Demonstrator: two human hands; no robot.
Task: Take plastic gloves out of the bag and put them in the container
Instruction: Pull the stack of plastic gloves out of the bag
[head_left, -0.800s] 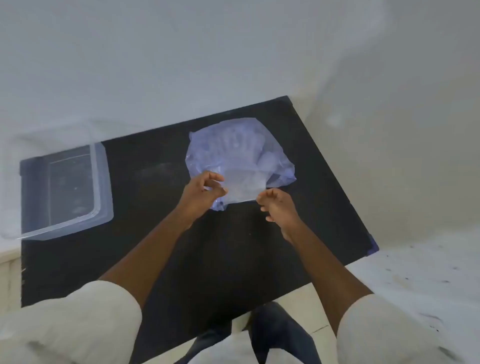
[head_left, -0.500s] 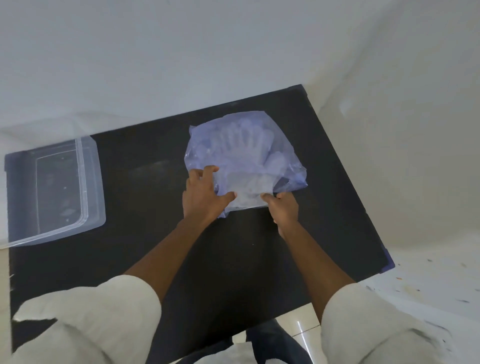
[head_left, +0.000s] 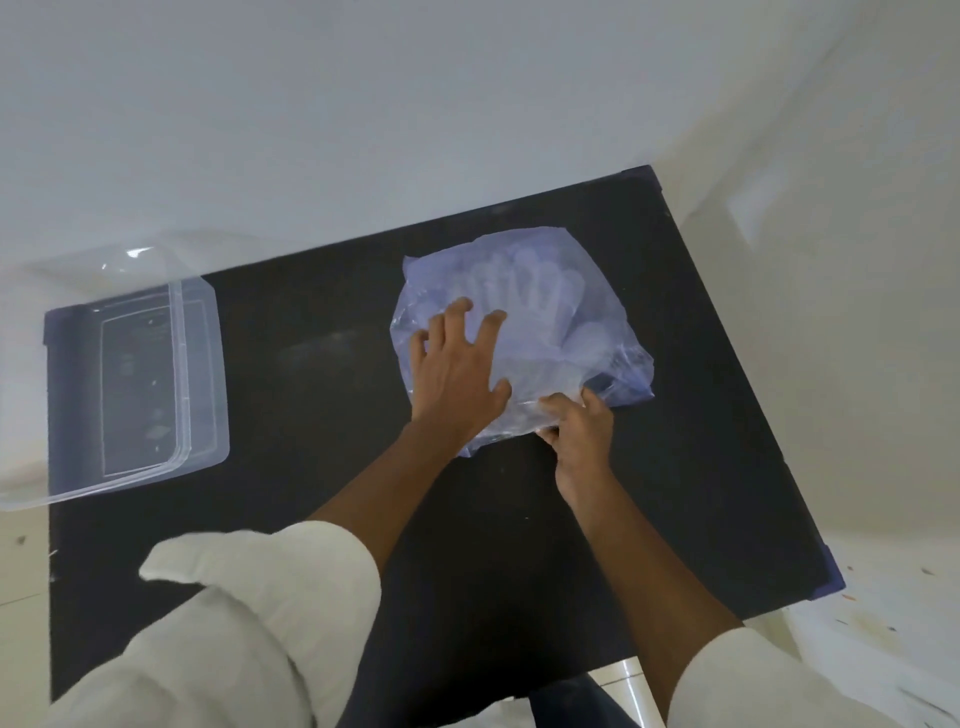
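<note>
- Evidently the left hand (head_left: 457, 374) is lying flat, fingers spread, on the near-left part of the bag (head_left: 519, 332), probably pinning it to the black table (head_left: 322, 415) so it is not sliding
- The right hand (head_left: 579, 426) is pinching the film at the bag's 6 o'clock edge, seemingly working the mouth open
- The plastic gloves (head_left: 519, 306) are showing pale through the film, toward 12 o'clock of the left hand, not yet out
- The clear container (head_left: 200, 374) is waiting empty at 9 o'clock, well apart from the bag
- Both forearms are reaching forward, the 2 hands just beside each other
</note>
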